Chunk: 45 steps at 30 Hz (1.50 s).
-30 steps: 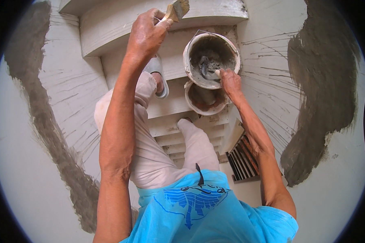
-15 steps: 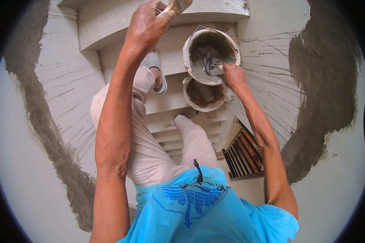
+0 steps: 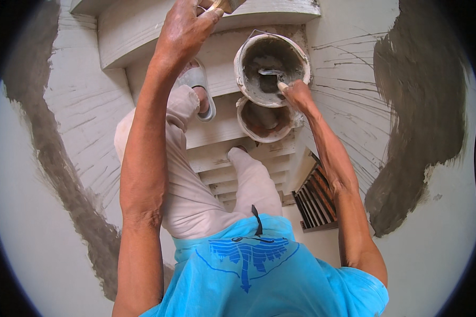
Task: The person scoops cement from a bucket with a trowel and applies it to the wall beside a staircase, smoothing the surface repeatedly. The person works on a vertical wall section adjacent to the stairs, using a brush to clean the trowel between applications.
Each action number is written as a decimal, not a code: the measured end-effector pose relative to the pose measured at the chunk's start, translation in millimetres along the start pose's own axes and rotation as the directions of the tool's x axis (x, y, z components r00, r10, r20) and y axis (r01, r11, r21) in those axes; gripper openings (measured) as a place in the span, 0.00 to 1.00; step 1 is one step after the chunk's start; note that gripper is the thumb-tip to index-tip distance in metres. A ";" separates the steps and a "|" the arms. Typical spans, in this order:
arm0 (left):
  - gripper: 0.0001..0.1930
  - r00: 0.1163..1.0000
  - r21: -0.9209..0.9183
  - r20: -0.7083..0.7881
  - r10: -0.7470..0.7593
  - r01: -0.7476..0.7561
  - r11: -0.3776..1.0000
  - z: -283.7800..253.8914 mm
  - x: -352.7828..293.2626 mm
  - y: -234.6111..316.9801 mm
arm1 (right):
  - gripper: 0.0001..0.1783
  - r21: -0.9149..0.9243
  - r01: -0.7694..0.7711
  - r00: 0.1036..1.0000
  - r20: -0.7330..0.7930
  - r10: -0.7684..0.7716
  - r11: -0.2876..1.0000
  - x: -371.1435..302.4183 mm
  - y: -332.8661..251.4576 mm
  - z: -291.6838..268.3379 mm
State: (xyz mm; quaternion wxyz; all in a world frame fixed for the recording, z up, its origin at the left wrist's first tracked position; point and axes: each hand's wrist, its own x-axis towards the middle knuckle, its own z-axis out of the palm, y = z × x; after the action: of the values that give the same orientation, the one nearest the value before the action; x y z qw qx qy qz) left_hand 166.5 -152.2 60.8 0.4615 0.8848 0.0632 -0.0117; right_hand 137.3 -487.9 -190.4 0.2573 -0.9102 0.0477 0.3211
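In the head view, with the frame taken as a clock face, the left hand (image 3: 182, 34) is near 11 o'clock, its fingers curled closed around the handle of a brush (image 3: 228, 5) at 12. The top edge cuts off the brush, so its bristle end cannot be judged. Held up there, it is well apart from the buckets, presumably so that the other side has free room.

The right hand (image 3: 298, 96), between 1 and 2 o'clock, has its fingers wrapped tightly around the pale handle of a trowel (image 3: 271, 72). The blade points toward 10 from that grip, inside the upper bucket (image 3: 238, 66); the hand sits just at the rim, which probably spares the knuckles from the grey paste within.

The upper bucket stands at 1 o'clock and overlaps the lower bucket (image 3: 240, 114), on its 6 o'clock side; whether they touch cannot be told. Their place on the stairs, beside the wall, likely leaves footing for the sandal (image 3: 200, 78) at 11.

Dark grey coating (image 3: 423, 116) covers the wall around 3, and a narrower grey band (image 3: 53, 148) runs from 10 to 8. A railing (image 3: 314, 198) shows at 4.
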 end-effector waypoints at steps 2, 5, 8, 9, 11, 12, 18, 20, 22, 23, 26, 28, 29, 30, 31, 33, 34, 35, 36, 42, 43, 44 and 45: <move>0.14 1.000 -0.007 0.016 0.020 -0.020 1.000 5.4 3.7 5.2 | 0.21 0.149 -0.146 0.984 0.124 0.128 0.978 16.6 24.7 3.9; 0.14 1.000 0.007 0.003 -0.017 0.017 1.000 2.1 -0.4 -2.1 | 0.20 -0.051 -0.070 0.993 0.090 0.074 0.996 -13.7 -31.0 -6.9; 0.14 1.000 -0.031 0.009 0.003 -0.003 1.000 8.8 3.1 3.8 | 0.14 -0.222 0.256 0.952 -0.113 -0.286 0.941 -34.7 -28.0 -3.5; 0.16 1.000 -0.052 0.013 0.020 -0.019 0.998 10.9 3.5 -4.0 | 0.12 -0.282 0.272 0.937 -0.139 -0.320 0.920 -39.1 -37.2 -4.7; 0.22 0.998 -0.097 0.024 0.059 -0.056 0.994 17.6 7.1 -22.9 | 0.11 -0.400 0.309 0.911 -0.137 -0.390 0.863 -35.0 -37.2 -2.8; 0.21 0.998 -0.062 0.038 0.053 -0.051 0.997 16.2 6.9 -20.7 | 0.10 -0.458 0.321 0.896 -0.137 -0.422 0.829 -31.2 -35.8 -2.7; 0.21 1.000 -0.058 0.000 0.024 -0.024 0.998 16.5 1.2 -14.9 | 0.13 -0.678 0.275 0.855 -0.151 -0.496 0.682 -18.5 -21.7 16.7; 0.21 0.999 -0.066 0.034 0.028 -0.026 0.997 16.4 3.1 -19.6 | 0.13 -0.652 0.270 0.867 -0.156 -0.473 0.709 -20.6 -22.6 25.6; 0.21 0.999 -0.052 0.036 -0.003 0.005 0.999 16.1 -0.4 -15.2 | 0.13 -0.625 0.295 0.861 -0.154 -0.485 0.723 -30.7 -28.4 31.8; 0.21 0.999 -0.046 0.038 -0.018 0.020 0.999 16.4 -1.6 -13.8 | 0.13 -0.612 0.319 0.849 -0.155 -0.506 0.723 -36.4 -29.8 32.6; 0.21 0.998 -0.052 0.040 -0.042 0.044 0.998 17.4 -0.2 -15.7 | 0.16 -0.539 0.313 0.866 -0.175 -0.468 0.782 -41.4 -28.9 29.0; 0.21 0.998 -0.041 0.042 -0.053 0.055 0.998 17.8 0.2 -13.4 | 0.18 -0.495 0.298 0.885 -0.176 -0.430 0.816 -44.3 -28.0 24.4; 0.21 0.997 -0.036 0.043 -0.059 0.061 0.998 18.2 0.5 -12.5 | 0.18 -0.484 0.299 0.890 -0.170 -0.423 0.823 -46.9 -26.8 20.7; 0.21 0.997 -0.022 0.046 -0.056 0.057 0.998 18.3 1.0 -14.2 | 0.18 -0.474 0.299 0.895 -0.161 -0.416 0.828 -50.6 -25.4 16.1; 0.21 0.997 -0.008 0.048 -0.053 0.053 0.999 18.1 2.1 -17.6 | 0.20 -0.450 0.316 0.893 -0.155 -0.422 0.835 -54.0 -22.4 12.2; 0.21 0.998 0.003 0.047 -0.044 0.044 0.999 18.5 2.8 -18.6 | 0.25 -0.402 0.346 0.889 -0.147 -0.433 0.848 -59.1 -14.1 3.8; 0.21 0.998 0.000 0.044 -0.038 0.038 0.999 18.7 2.4 -17.6 | 0.26 -0.415 0.340 0.887 -0.157 -0.434 0.844 -59.5 -9.2 0.5; 0.21 0.999 -0.004 0.040 -0.033 0.033 0.999 18.8 2.1 -16.7 | 0.27 -0.428 0.333 0.885 -0.166 -0.435 0.840 -59.6 -4.1 -2.4; 0.21 0.999 -0.009 0.038 -0.038 0.039 0.999 18.8 1.4 -15.9 | 0.29 -0.441 0.328 0.882 -0.172 -0.438 0.835 -61.5 -2.8 -5.1; 0.22 0.999 -0.029 0.030 -0.036 0.037 0.999 18.8 2.1 -18.1 | 0.28 -0.530 0.266 0.876 -0.215 -0.431 0.805 -72.5 -0.6 -18.8; 0.22 0.999 -0.028 0.038 -0.031 0.032 0.999 17.7 1.5 -15.5 | 0.29 -0.550 0.264 0.863 -0.233 -0.449 0.793 -71.3 1.9 -18.6; 0.21 0.999 -0.027 0.045 -0.027 0.028 0.999 16.6 1.1 -13.6 | 0.29 -0.569 0.261 0.848 -0.250 -0.467 0.780 -68.1 4.9 -16.8; 0.21 0.998 -0.022 0.051 -0.026 0.027 0.999 15.9 1.2 -13.2 | 0.29 -0.590 0.258 0.832 -0.266 -0.486 0.765 -65.2 5.1 -16.5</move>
State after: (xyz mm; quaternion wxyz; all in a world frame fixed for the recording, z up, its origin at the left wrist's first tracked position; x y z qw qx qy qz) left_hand 166.7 -157.6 40.8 0.4728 0.8780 0.0632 -0.0395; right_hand 93.7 -505.6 -142.1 0.0398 -0.9812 -0.1766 0.0673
